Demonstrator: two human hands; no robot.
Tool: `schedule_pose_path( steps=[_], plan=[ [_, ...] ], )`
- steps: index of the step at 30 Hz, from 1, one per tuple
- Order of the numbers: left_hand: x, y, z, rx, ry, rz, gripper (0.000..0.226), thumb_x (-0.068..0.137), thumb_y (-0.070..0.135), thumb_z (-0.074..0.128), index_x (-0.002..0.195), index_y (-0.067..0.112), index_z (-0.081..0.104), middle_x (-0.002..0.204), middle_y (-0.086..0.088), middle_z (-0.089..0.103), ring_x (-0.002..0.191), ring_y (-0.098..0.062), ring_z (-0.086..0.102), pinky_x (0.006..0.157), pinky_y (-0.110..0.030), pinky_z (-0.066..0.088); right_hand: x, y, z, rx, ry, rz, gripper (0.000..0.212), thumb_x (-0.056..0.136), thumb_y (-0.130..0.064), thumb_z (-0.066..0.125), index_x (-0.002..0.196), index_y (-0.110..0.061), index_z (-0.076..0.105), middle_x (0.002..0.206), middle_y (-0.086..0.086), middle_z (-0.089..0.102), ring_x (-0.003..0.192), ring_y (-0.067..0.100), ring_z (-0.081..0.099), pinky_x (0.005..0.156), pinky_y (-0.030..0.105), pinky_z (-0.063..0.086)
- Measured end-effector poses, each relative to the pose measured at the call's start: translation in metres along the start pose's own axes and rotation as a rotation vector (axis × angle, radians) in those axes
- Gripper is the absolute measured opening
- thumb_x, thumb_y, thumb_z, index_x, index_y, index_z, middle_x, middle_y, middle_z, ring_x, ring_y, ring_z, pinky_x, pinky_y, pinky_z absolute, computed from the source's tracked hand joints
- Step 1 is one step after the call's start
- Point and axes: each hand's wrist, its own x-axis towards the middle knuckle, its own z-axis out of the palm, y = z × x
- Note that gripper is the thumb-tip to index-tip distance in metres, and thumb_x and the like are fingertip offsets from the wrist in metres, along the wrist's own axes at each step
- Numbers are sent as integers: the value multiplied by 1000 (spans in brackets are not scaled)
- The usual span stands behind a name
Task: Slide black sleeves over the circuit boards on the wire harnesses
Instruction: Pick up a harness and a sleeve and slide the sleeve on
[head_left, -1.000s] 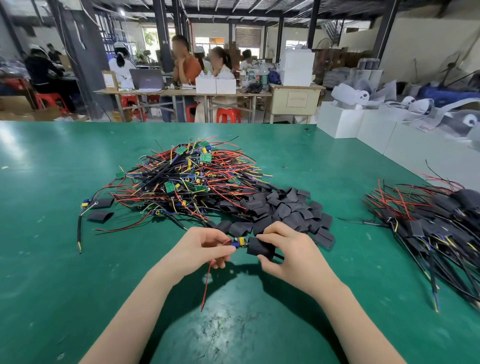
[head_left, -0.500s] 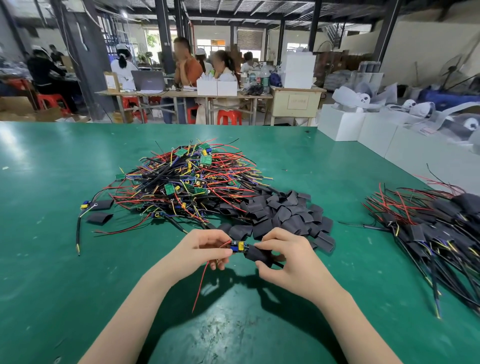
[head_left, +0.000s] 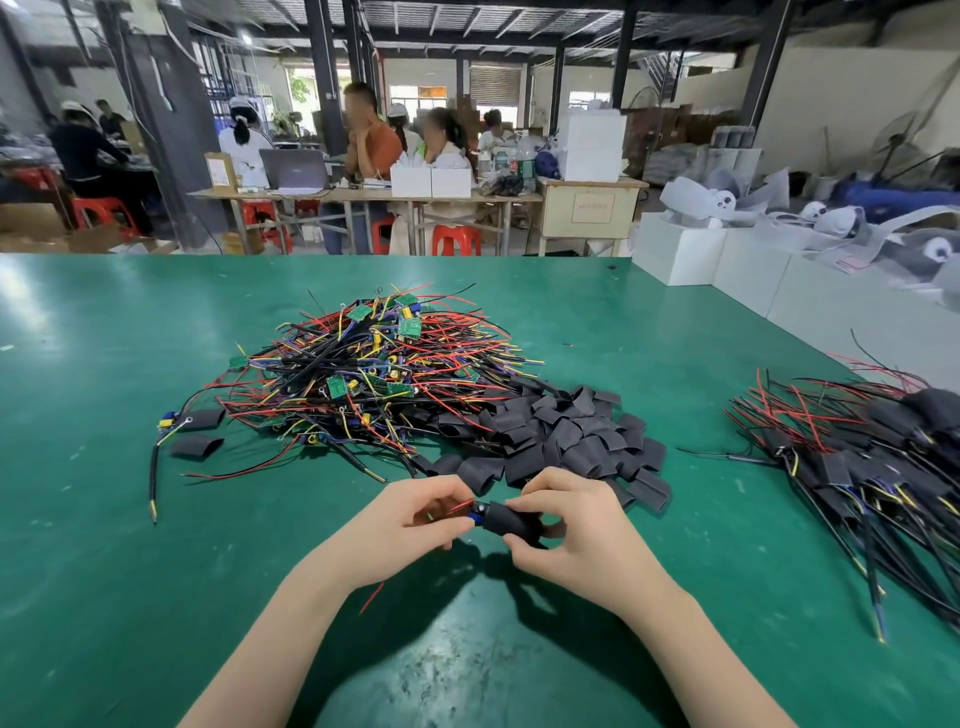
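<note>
Two hands meet just above the tabletop (head_left: 156, 597) near its front edge, at the middle. The left hand (head_left: 415, 525) pinches the wire end of one harness, its fingers curled over red leads; a loose red wire (head_left: 372, 597) trails out below its wrist. The right hand (head_left: 566, 525) grips a black sleeve (head_left: 506, 519) between thumb and fingers. This sleeve lies with its long axis running left to right, its open mouth facing the left hand. At that mouth a blue component of the circuit board (head_left: 477, 514) shows, so the board looks partly inside. The move ahead, as I judge it, turns on this line: sleeve drawn leftward along its own axis, or harness pushed rightward, until the board is covered. The right hand is the one on the sleeve; the left steadies the wires.

Most of the board is hidden by sleeve and fingers, so how far it sits in cannot be told. Toward the far edge lies a heap of unsleeved harnesses (head_left: 363, 369), with a pile of loose sleeves (head_left: 576, 436) just behind the hands. By the right edge is a stack of finished harnesses (head_left: 857, 457), cut off by the frame.
</note>
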Motion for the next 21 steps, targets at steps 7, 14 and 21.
schedule_pose_path(
  steps=[7, 14, 21],
  plan=[
    [5, 2, 9, -142, 56, -118, 6, 89, 11, 67, 84, 12, 66, 64, -2, 66, 58, -14, 63, 55, -24, 49, 0, 0, 1, -16, -35, -15, 26, 74, -26, 68, 99, -21, 73, 93, -11, 58, 76, 7, 54, 69, 25, 50],
    [8, 5, 17, -282, 251, -58, 5, 85, 1, 69, 84, 6, 72, 73, -11, 74, 65, -21, 71, 57, -22, 51, 1, -2, 4, 49, 65, 12, 22, 72, -28, 66, 93, -25, 74, 88, -10, 58, 76, 9, 58, 65, 25, 54],
    [8, 4, 24, -206, 256, -80, 16, 83, -1, 70, 79, 14, 73, 69, -4, 73, 58, -14, 67, 53, -20, 49, 1, 4, 5, -32, -26, -3, 24, 72, -37, 75, 93, -24, 74, 89, -8, 59, 77, 10, 58, 68, 35, 53]
  ],
)
